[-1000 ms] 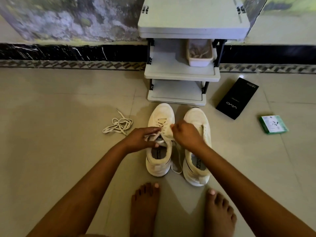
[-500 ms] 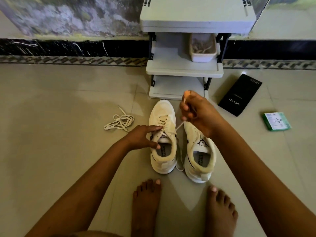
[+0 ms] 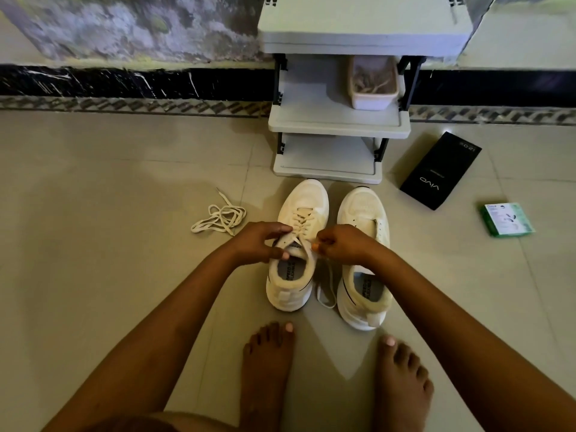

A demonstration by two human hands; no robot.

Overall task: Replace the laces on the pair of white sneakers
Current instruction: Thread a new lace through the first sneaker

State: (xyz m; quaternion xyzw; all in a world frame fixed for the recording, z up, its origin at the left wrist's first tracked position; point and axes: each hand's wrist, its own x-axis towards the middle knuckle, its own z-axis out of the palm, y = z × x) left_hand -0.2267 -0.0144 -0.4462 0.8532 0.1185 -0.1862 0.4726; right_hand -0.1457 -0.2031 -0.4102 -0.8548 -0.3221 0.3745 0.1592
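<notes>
Both hands (image 3: 258, 244) (image 3: 339, 243) pinch lace (image 3: 300, 227) on left sneaker (image 3: 296, 251); box (image 3: 441, 171) reads "vivo".

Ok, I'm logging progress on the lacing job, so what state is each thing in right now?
Left sneaker: upright on floor, partly laced.
Right sneaker: upright, no lace visible in its eyelets.
Lace end: hanging loose between the sneakers.
Spare lace: loose heap on floor.
Left hand: grips the left sneaker's collar.
Right hand: pinches the lace.
Black box: closed, lying flat.

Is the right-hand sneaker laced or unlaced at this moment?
Unlaced. The right sneaker shows bare eyelets and no crossings, unlike the left sneaker, whose lace crisscrosses its front.
</notes>
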